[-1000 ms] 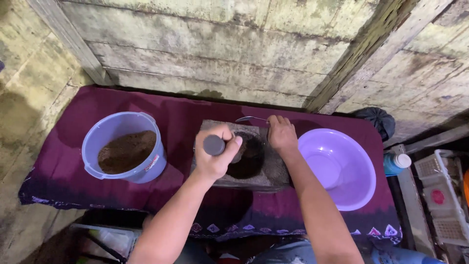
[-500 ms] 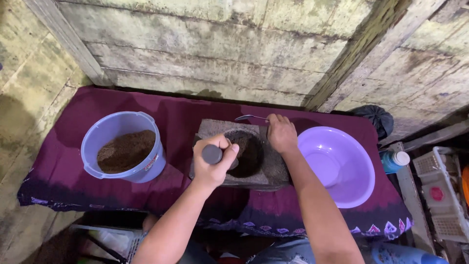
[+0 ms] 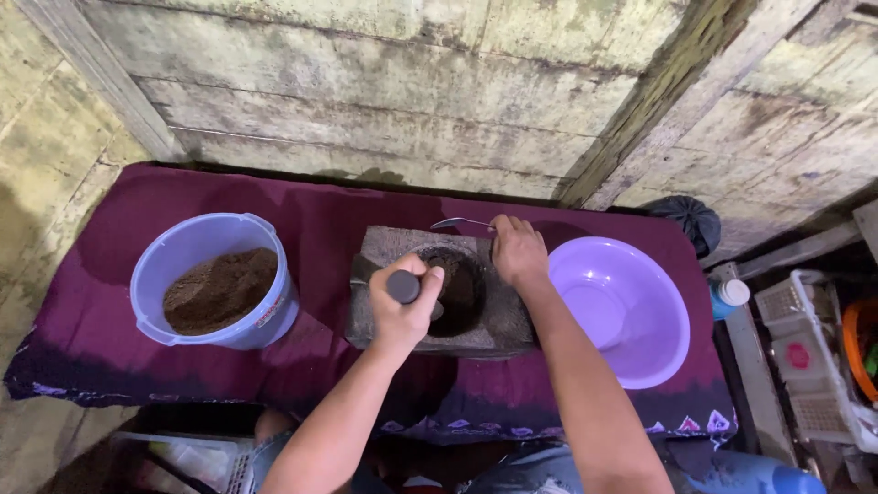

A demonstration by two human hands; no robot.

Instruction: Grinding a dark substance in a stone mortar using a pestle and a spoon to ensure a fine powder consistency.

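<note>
2 hands meet the stone mortar [image 3: 439, 297]: left hand [image 3: 407, 306] gripping pestle [image 3: 403, 287].

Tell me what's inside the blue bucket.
The blue bucket holds brown powder, heaped toward its right side. Whatever lies beneath the powder's surface is covered and cannot be seen.
</note>
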